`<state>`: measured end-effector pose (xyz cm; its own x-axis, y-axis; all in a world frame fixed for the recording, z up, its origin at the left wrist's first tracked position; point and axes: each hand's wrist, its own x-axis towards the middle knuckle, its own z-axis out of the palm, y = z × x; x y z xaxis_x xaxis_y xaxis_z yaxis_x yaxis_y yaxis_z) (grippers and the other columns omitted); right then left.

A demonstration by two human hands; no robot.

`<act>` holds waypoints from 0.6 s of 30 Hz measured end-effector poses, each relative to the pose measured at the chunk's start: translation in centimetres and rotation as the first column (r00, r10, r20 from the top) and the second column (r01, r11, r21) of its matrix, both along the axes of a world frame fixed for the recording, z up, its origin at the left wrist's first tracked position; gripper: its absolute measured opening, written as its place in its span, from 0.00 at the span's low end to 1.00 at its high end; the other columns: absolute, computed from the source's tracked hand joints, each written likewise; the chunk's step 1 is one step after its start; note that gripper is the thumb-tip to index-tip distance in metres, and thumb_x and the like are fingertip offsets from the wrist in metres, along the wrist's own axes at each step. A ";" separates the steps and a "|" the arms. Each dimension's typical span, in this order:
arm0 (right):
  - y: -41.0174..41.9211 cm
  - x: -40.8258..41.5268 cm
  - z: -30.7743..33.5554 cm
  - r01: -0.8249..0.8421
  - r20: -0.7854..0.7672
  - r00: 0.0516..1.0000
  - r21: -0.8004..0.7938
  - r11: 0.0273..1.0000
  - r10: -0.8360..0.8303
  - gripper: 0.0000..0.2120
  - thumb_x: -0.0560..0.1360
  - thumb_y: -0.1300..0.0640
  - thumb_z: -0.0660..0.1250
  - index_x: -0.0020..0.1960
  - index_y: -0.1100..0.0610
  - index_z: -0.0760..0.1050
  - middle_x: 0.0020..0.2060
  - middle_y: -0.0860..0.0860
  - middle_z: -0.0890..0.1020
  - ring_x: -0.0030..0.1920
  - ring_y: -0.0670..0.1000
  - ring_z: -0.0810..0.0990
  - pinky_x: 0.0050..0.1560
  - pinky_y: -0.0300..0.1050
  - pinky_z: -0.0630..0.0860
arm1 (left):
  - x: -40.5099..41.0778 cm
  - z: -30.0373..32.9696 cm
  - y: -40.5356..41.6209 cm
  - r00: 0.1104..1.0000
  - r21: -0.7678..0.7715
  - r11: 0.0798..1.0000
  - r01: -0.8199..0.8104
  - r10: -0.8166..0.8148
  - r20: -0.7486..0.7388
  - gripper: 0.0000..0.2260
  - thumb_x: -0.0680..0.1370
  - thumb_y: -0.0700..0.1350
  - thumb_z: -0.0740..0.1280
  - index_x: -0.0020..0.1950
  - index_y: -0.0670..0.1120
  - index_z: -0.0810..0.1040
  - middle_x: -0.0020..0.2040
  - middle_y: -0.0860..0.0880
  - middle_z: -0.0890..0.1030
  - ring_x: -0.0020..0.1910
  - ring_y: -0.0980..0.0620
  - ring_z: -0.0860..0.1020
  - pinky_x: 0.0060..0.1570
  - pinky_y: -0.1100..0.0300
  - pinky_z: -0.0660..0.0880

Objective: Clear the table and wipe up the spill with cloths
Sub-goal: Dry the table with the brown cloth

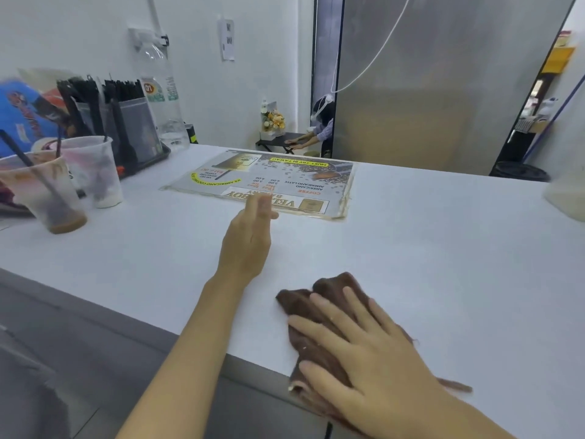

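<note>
Wiping pass near the counter's front edge, cups parked off to the left

Head view: right hand (370,353) lies flat, fingers straight, pressing a brown cloth (319,315) on the white counter (443,248); left hand (250,239) is loose-fingered, holding nothing, just short of the laminated menu (272,182); I'd keep the palm flat and sweep inward, not over the edge; cloth looks soft and bunched, counter smooth and matte; two cloudy plastic cups (63,188) sit far left; can't spot any spill.

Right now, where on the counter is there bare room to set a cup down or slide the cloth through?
Bare patches: the wide stretch right of the menu sheet and beyond the brown cloth under the right hand; also the strip between the left hand and the used cups. Crowded: the far-left corner, with cups, straw holder and water bottle.
</note>
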<state>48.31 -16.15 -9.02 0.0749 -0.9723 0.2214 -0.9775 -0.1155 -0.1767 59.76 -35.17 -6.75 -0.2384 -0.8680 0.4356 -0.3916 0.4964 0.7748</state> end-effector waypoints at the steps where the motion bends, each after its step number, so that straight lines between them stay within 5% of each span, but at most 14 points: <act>1: -0.1 -0.4 0.3 0.048 0.005 0.999 0.024 0.999 -0.048 0.27 0.70 0.30 0.45 0.69 0.28 0.54 0.73 0.35 0.58 0.76 0.54 0.54 0.71 0.49 0.45 | 0.1 0.0 0.3 1.000 0.003 1.000 0.001 -0.001 -0.001 0.25 0.76 0.63 0.42 0.60 0.53 0.70 0.52 0.54 0.81 0.41 0.50 0.72 0.48 0.53 0.71; 3: -2.0 -0.8 0.7 0.146 0.055 0.987 0.125 0.981 -0.154 0.32 0.67 0.29 0.37 0.71 0.29 0.44 0.76 0.37 0.48 0.77 0.54 0.40 0.74 0.51 0.36 | -0.1 0.0 0.9 1.000 -0.003 1.000 0.009 -0.009 0.015 0.23 0.77 0.62 0.43 0.58 0.52 0.70 0.52 0.53 0.81 0.37 0.52 0.71 0.46 0.55 0.70; 6: -5.5 0.8 0.7 0.219 0.066 0.971 0.141 0.965 -0.230 0.29 0.74 0.33 0.41 0.74 0.36 0.48 0.77 0.44 0.46 0.76 0.61 0.38 0.73 0.60 0.36 | -0.8 0.2 1.9 0.999 -0.041 0.999 0.022 -0.021 0.036 0.24 0.78 0.61 0.44 0.58 0.51 0.72 0.51 0.54 0.81 0.36 0.54 0.71 0.45 0.58 0.67; 9: -3.3 2.4 0.1 0.094 0.068 0.993 0.077 0.993 -0.099 0.29 0.72 0.35 0.41 0.72 0.36 0.58 0.76 0.44 0.56 0.76 0.61 0.50 0.72 0.58 0.41 | -1.7 0.4 2.6 0.999 -0.078 0.996 0.035 -0.032 0.043 0.26 0.77 0.62 0.42 0.58 0.49 0.73 0.51 0.54 0.80 0.42 0.52 0.73 0.48 0.60 0.67; 11: 0.9 1.4 -0.2 0.074 0.049 0.996 0.037 0.997 -0.075 0.25 0.72 0.36 0.50 0.68 0.36 0.66 0.71 0.43 0.68 0.72 0.60 0.65 0.68 0.54 0.52 | -2.6 0.5 3.1 0.996 -0.082 0.994 0.071 -0.066 0.060 0.25 0.78 0.61 0.43 0.58 0.50 0.72 0.52 0.53 0.81 0.39 0.55 0.73 0.46 0.59 0.69; 13: 4.8 -1.5 0.0 0.099 0.064 0.993 0.044 0.994 -0.102 0.24 0.72 0.35 0.53 0.67 0.36 0.68 0.69 0.42 0.71 0.69 0.58 0.70 0.65 0.52 0.58 | -3.7 0.7 3.6 0.990 -0.110 0.986 0.122 -0.113 0.087 0.24 0.78 0.62 0.43 0.57 0.52 0.72 0.51 0.55 0.80 0.37 0.59 0.72 0.44 0.58 0.69; 15: 7.3 -5.4 0.6 0.194 0.001 0.981 0.086 0.977 -0.194 0.27 0.72 0.28 0.40 0.69 0.28 0.56 0.73 0.33 0.58 0.75 0.52 0.56 0.70 0.46 0.50 | -4.6 1.1 3.9 0.983 -0.118 0.979 0.167 -0.155 0.101 0.23 0.78 0.62 0.43 0.57 0.53 0.72 0.51 0.56 0.80 0.39 0.57 0.72 0.42 0.58 0.67; 17: 8.1 -9.6 0.8 0.335 0.013 0.940 0.151 0.930 -0.340 0.34 0.60 0.24 0.23 0.67 0.23 0.37 0.71 0.28 0.39 0.75 0.44 0.35 0.73 0.40 0.36 | -5.2 1.3 4.3 0.978 -0.101 0.976 0.192 -0.182 0.099 0.22 0.78 0.62 0.44 0.58 0.54 0.72 0.51 0.56 0.80 0.40 0.55 0.71 0.42 0.58 0.65; 18: 7.6 -11.4 0.9 0.389 0.007 0.918 0.180 0.903 -0.397 0.39 0.56 0.23 0.19 0.67 0.25 0.34 0.71 0.29 0.37 0.74 0.45 0.32 0.73 0.42 0.36 | -5.5 1.4 4.6 0.977 -0.095 0.975 0.199 -0.190 0.098 0.22 0.78 0.61 0.44 0.58 0.54 0.72 0.52 0.56 0.80 0.40 0.55 0.71 0.42 0.58 0.65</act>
<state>36.90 -8.54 -8.13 -0.3271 -0.9440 0.0436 -0.9284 0.3124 -0.2013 54.22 -30.61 -5.40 -0.4396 -0.7524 0.4906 -0.3437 0.6455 0.6820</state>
